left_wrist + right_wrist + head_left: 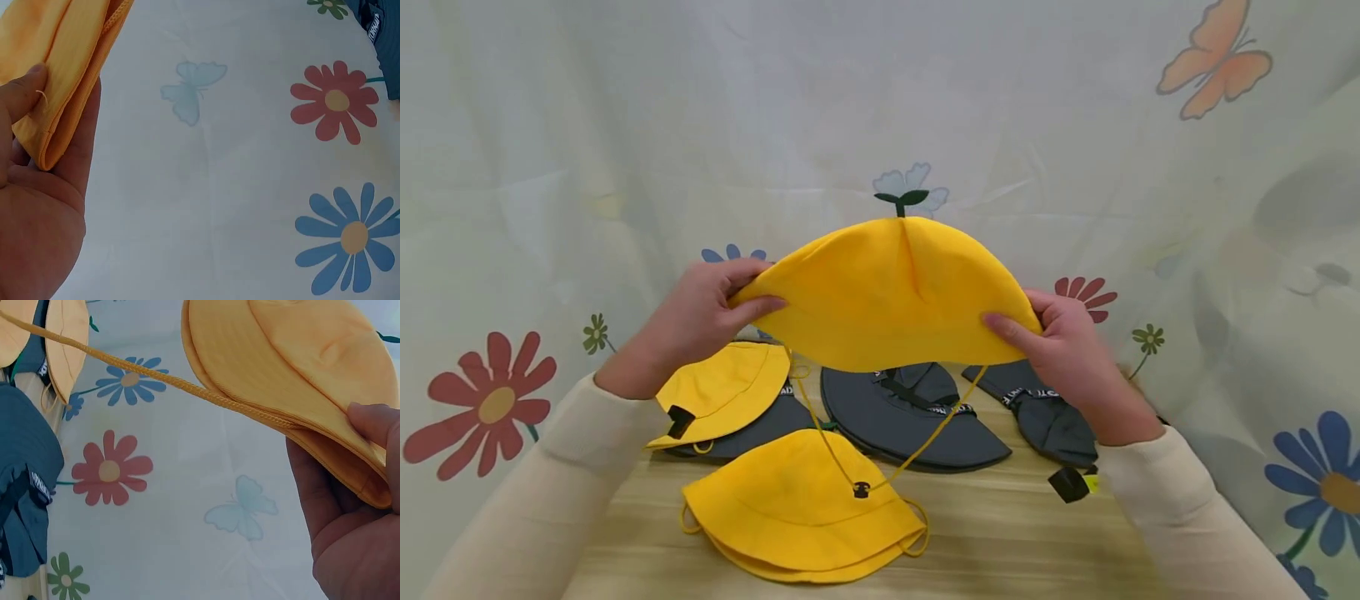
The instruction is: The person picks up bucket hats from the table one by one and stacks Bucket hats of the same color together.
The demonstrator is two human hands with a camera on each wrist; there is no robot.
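Between both hands, a yellow bucket hat [887,300] is held up in the air, folded flat with a green sprout on its crown. My left hand [700,312] pinches one end of the brim, thumb in front; the left wrist view shows the layered cloth [75,81] between thumb and fingers. At the other end my right hand [1071,350] grips the brim the same way, also seen in the right wrist view [356,506]. A yellow chin cord [925,446] with a black toggle [861,490] hangs below it, in front of another yellow hat [805,517].
On the wooden table [1000,542], a yellow hat [730,387] lies over a dark one at the left. Dark grey hats [917,425] lie at the middle and right [1056,425]. A white flowered curtain [625,125] hangs behind and around the sides.
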